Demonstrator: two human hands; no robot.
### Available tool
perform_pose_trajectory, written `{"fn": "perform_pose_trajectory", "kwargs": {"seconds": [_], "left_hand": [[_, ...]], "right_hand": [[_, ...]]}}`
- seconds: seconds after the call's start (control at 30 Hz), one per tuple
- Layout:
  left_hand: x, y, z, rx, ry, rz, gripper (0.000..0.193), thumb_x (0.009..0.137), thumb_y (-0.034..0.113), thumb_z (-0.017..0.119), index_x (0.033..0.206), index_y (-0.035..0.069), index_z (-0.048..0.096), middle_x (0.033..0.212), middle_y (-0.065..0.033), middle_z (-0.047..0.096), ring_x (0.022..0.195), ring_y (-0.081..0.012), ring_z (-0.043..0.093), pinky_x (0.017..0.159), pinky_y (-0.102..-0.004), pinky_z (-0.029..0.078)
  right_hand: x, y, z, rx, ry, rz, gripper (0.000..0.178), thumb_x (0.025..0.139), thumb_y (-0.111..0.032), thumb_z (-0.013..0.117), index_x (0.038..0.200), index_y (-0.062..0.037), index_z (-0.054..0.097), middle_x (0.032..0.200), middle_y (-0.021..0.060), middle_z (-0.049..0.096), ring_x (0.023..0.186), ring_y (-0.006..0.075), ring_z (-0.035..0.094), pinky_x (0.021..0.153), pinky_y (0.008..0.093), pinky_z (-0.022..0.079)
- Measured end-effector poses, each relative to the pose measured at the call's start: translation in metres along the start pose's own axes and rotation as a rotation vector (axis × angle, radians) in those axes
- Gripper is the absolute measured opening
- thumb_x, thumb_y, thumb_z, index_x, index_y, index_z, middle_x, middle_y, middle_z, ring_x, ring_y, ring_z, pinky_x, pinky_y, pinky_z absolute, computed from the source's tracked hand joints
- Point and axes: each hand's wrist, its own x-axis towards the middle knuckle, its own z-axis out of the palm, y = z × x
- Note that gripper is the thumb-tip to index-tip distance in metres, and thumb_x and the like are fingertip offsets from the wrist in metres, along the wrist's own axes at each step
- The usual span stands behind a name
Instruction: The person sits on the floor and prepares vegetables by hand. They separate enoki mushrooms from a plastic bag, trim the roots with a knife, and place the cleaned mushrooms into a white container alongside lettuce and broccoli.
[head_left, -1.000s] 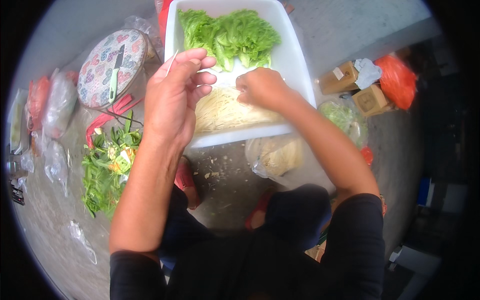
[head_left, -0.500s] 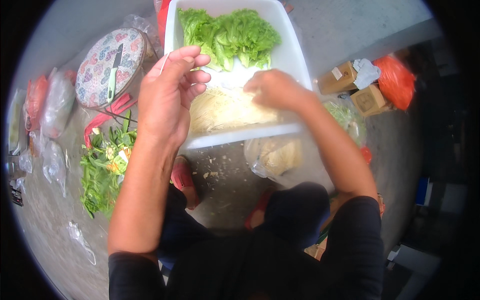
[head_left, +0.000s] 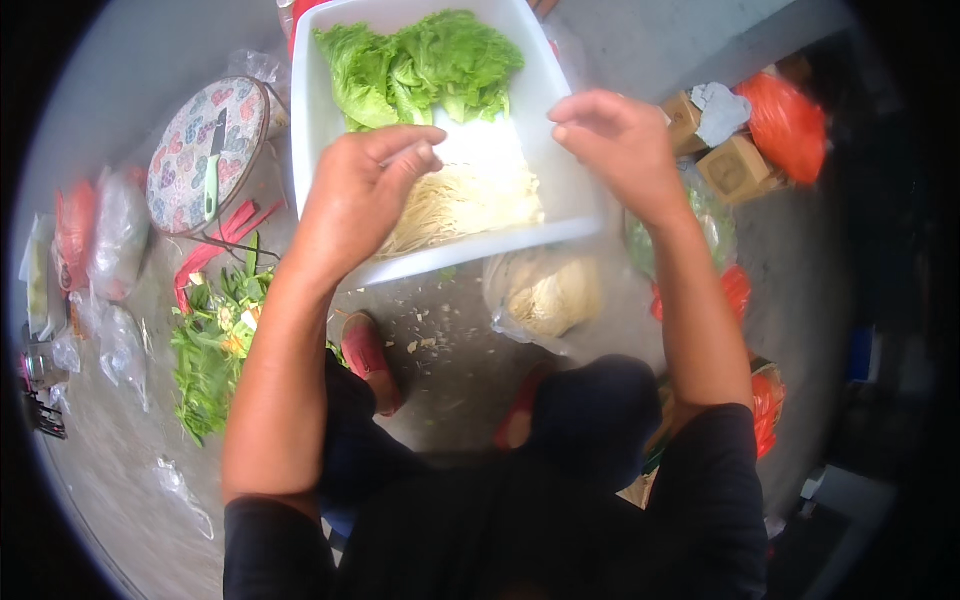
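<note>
A white plastic tub (head_left: 585, 150) holds green lettuce leaves (head_left: 440, 65) at its far end and a heap of thin, pale yellow strands (head_left: 470, 205), which look like enoki mushrooms, at its near end. My left hand (head_left: 370, 190) is over the tub's left side, thumb and forefinger pressed together; whatever sits in the pinch is too small to make out. Above the right rim, my right hand (head_left: 620, 145) is raised, with fingers curled toward the thumb, slightly blurred. Below the near rim, a clear plastic bag (head_left: 545, 295) holds a clump of similar pale strands.
A round heart-patterned stool (head_left: 185, 140) carries a green-handled knife (head_left: 214, 165). Leafy trimmings (head_left: 215, 345) lie on the floor at left, with plastic bags (head_left: 120, 245) farther left. Cardboard boxes (head_left: 735, 170) and a red bag (head_left: 785, 125) stand at right.
My right hand has lifted off the pale strands and moved to the right, over the rim. My left hand has turned and lowered, its fingers now closed together. The view has shifted slightly.
</note>
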Motion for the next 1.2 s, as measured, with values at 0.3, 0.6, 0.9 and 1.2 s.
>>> {"fn": "perform_pose_trajectory", "kwargs": {"seconds": [0.3, 0.6, 0.9, 1.2], "left_hand": [[0.008, -0.004, 0.01, 0.18, -0.022, 0.055, 0.016, 0.082, 0.005, 0.058, 0.094, -0.001, 0.066, 0.076, -0.0077, 0.065, 0.069, -0.0127, 0.06, 0.066, -0.0254, 0.048], [0.004, -0.009, 0.009, 0.736, -0.111, 0.085, 0.028, 0.08, 0.011, 0.062, 0.107, 0.004, 0.065, 0.108, -0.0169, 0.063, 0.104, -0.028, 0.058, 0.092, -0.034, 0.043], [-0.066, 0.047, 0.111, 0.272, -0.47, 0.073, 0.024, 0.081, 0.016, 0.065, 0.104, 0.007, 0.065, 0.082, -0.0108, 0.068, 0.072, -0.0218, 0.063, 0.066, -0.0311, 0.049], [-0.104, 0.005, 0.151, 0.906, -0.869, 0.087, 0.038, 0.078, 0.025, 0.065, 0.113, 0.011, 0.059, 0.085, -0.0154, 0.063, 0.082, -0.0319, 0.061, 0.072, -0.0406, 0.048]], "right_hand": [[-0.086, 0.028, -0.033, 0.137, 0.17, 0.249, 0.011, 0.08, -0.007, 0.063, 0.09, -0.004, 0.065, 0.074, -0.0014, 0.061, 0.06, 0.006, 0.051, 0.055, 0.02, 0.04], [-0.173, 0.156, -0.019, -0.279, -0.455, 0.246, 0.034, 0.082, -0.017, 0.06, 0.114, -0.0052, 0.06, 0.099, 0.0138, 0.065, 0.094, 0.0234, 0.061, 0.082, 0.0324, 0.048], [-0.225, 0.184, 0.014, -0.022, -0.907, 0.392, 0.036, 0.077, -0.021, 0.056, 0.111, -0.0089, 0.062, 0.091, 0.0142, 0.067, 0.084, 0.029, 0.062, 0.076, 0.0377, 0.048], [-0.181, 0.274, 0.028, -0.408, -0.089, 0.547, 0.023, 0.077, -0.024, 0.057, 0.09, -0.0057, 0.064, 0.089, 0.0136, 0.065, 0.086, 0.0288, 0.062, 0.075, 0.0383, 0.049]]}}
